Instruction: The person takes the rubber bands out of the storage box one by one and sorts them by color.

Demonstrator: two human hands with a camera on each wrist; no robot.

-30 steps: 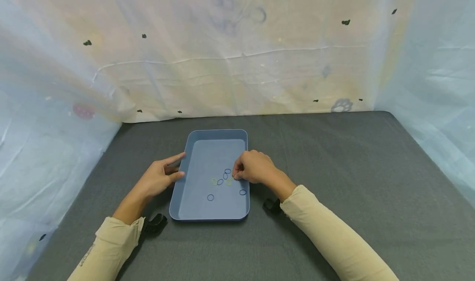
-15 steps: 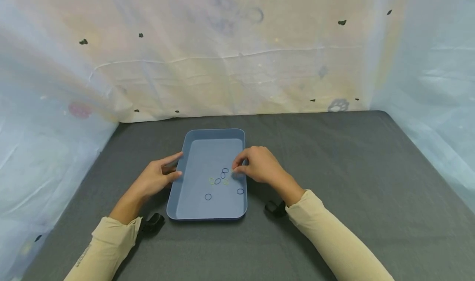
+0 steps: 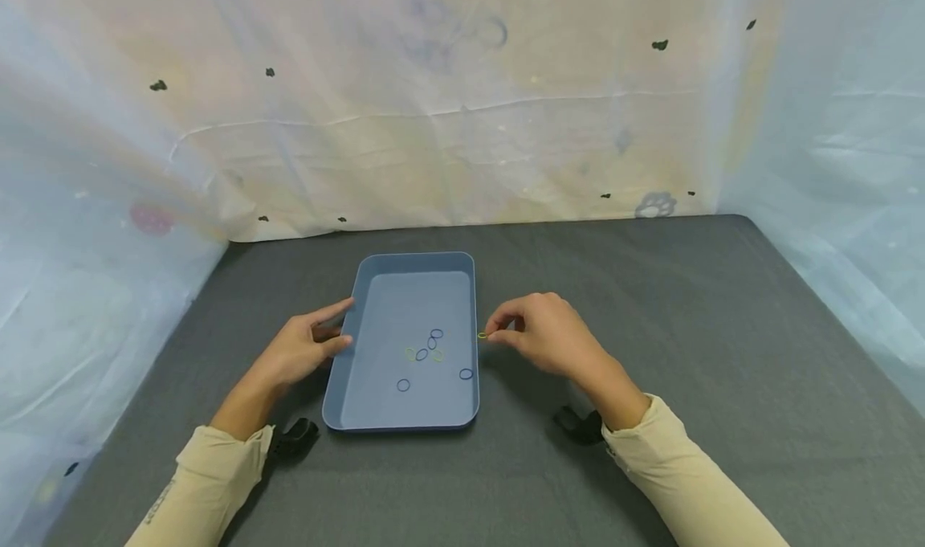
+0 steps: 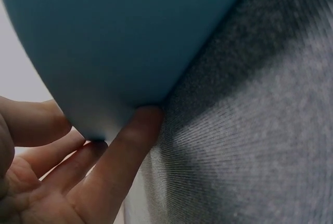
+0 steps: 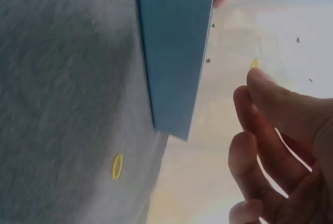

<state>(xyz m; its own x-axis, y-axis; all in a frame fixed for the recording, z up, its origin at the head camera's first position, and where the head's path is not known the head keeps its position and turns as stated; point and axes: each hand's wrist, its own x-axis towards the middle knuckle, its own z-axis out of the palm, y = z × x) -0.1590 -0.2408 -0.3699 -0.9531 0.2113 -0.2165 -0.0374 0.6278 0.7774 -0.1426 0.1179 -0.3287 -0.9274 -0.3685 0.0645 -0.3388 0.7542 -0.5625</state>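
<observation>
A small yellow rubber band [image 3: 482, 336] is pinched between thumb and forefinger of my right hand [image 3: 552, 334], just outside the tray's right wall. In the right wrist view its edge shows at the thumb tip, above the rim. My left hand [image 3: 299, 350] rests its fingertips against the left side of the blue tray [image 3: 415, 418]; up close, fingers [image 4: 125, 151] touch the outer wall. Inside the tray lie several dark blue rubber bands [image 3: 403, 385] and two yellow ones, mostly clustered right of the middle.
Another yellow rubber band [image 5: 117, 166] lies on the grey cloth beside the tray, hidden by the right hand in the head view. The grey-covered table [image 3: 650, 306] extends right of the tray. A pale patterned curtain [image 3: 433, 161] hangs behind and at both sides.
My right hand has picked a yellow rubber band out of the tray and moved right with it, past the tray's right rim. The left hand keeps its place on the tray.
</observation>
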